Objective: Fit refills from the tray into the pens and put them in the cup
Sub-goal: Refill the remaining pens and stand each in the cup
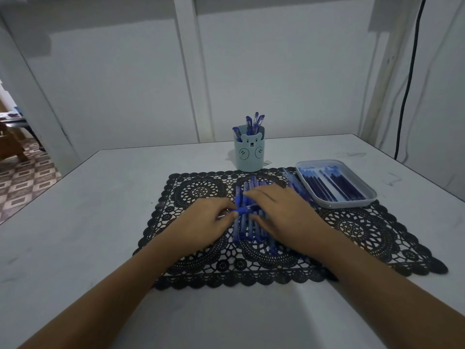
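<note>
A row of blue pens [247, 229] lies on the black lace mat [352, 230] in the middle of the table. Both hands hold one blue pen [242, 210] crosswise just above that row. My left hand [206, 220] pinches its left end, where the metal tip shows. My right hand [284, 212] grips its right part, and the fingers hide that end. A pale blue bear cup [249, 153] with several pens stands behind the mat. At the right, a grey tray [362, 201] holds dark blue refills [332, 185].
A few more pens [293, 181] lie on the mat beside the tray's left edge. The white table [75, 235] ends at a wall behind the cup. A black cable [409, 79] hangs at the right. The table's left edge drops to a patterned floor.
</note>
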The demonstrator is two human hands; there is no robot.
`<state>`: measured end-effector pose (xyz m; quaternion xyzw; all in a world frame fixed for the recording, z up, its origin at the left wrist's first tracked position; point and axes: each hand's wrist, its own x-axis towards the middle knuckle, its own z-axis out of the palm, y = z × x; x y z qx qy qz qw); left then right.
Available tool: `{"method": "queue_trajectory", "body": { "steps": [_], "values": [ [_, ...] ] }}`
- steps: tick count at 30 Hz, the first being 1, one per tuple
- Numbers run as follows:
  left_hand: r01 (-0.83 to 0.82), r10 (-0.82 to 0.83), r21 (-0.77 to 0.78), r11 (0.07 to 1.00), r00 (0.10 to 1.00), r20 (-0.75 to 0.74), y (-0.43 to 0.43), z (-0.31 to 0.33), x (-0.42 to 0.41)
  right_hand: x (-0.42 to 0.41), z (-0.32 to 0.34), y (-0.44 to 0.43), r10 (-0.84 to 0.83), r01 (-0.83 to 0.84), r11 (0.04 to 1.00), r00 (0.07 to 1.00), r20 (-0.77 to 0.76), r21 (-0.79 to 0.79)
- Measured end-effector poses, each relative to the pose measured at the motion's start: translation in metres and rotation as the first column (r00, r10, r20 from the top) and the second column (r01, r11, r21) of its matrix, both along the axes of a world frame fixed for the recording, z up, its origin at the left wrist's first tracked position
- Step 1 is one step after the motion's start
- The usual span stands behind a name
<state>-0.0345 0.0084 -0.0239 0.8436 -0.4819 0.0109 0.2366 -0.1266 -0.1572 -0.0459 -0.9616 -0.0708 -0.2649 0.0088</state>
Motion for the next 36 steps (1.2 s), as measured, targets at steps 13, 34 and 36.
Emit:
{"method": "queue_trajectory", "body": {
  "steps": [13,34,36],
  "values": [
    [0.153,-0.153,-0.035,0.988,0.988,0.005,0.015,-0.001,0.0,-0.011,0.004,0.018,0.153,-0.136,0.984,0.976,-0.156,0.116],
    [-0.017,0.028,-0.129,0.991,0.996,0.083,0.024,-0.001,0.015,-0.02,0.019,0.013,0.09,-0.001,0.896,0.98,-0.179,0.445],
    [-0.031,0.042,-0.152,0.988,0.996,0.075,0.024,-0.001,0.015,-0.022,0.022,0.017,0.17,-0.036,0.899,0.947,-0.273,0.436]
  ]
}}
